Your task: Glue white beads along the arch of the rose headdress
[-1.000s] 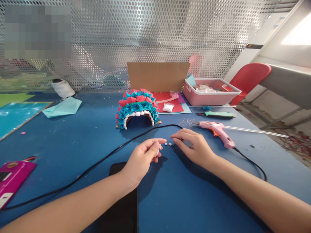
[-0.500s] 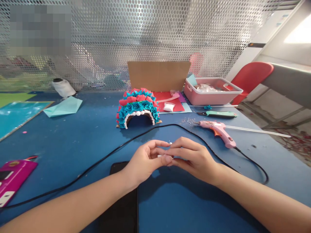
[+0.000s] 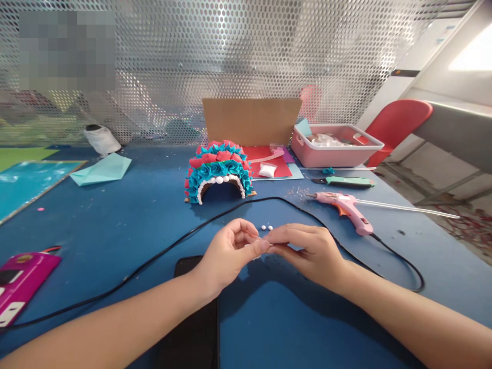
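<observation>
My left hand (image 3: 226, 253) is closed, with a bit of something white showing under its thumb; its kind is mostly hidden. Against that thumb, the fingertips of my right hand (image 3: 309, 248) are pressed together in a pinch, and what lies between them cannot be made out. Just beyond the fingertips, two small white beads (image 3: 263, 227) lie side by side on the blue table (image 3: 265, 328). Farther back stands an arch (image 3: 219, 166) covered with red and blue paper flowers, its front edge lined with white beads of different sizes.
A pink glue gun (image 3: 346, 205) lies right, its black cable (image 3: 180, 238) looping behind my hands. Near it are a green utility knife (image 3: 348, 181) and a pink basket (image 3: 336, 151). A dark phone-like slab (image 3: 192, 328) lies under my left forearm. Cardboard (image 3: 251, 120) stands behind the arch.
A second white bead now shows on the table beside the first. My left index finger has drawn back from it, and my right fingers have come together at my left thumb.
</observation>
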`<state>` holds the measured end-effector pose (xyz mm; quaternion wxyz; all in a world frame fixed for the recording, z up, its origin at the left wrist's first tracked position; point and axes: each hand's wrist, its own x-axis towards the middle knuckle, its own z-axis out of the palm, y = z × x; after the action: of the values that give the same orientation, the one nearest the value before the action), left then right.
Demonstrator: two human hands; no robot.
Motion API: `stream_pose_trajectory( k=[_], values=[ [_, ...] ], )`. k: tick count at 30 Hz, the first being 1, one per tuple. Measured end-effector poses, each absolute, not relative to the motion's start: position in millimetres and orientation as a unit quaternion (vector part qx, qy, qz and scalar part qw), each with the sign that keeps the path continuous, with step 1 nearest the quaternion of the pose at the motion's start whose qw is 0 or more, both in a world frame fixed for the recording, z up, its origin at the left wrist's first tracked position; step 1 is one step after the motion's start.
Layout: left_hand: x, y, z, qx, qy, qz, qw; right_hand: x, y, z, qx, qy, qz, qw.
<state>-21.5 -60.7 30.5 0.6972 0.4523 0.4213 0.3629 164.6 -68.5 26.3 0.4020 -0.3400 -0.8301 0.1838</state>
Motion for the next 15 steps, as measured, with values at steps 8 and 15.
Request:
stream_pose_trajectory(
  k=[8, 15],
  values=[
    [-22.5, -61.0, 27.5, 0.49, 0.405, 0.351, 0.687, 166.1, -69.1, 28.3, -0.353, -0.828, 0.196, 0.389],
    [-22.6, -62.7, 26.9, 0.55, 0.403, 0.321, 0.657, 169.3, -67.4, 27.0, -0.339, -0.847, 0.203, 0.355]
  ],
)
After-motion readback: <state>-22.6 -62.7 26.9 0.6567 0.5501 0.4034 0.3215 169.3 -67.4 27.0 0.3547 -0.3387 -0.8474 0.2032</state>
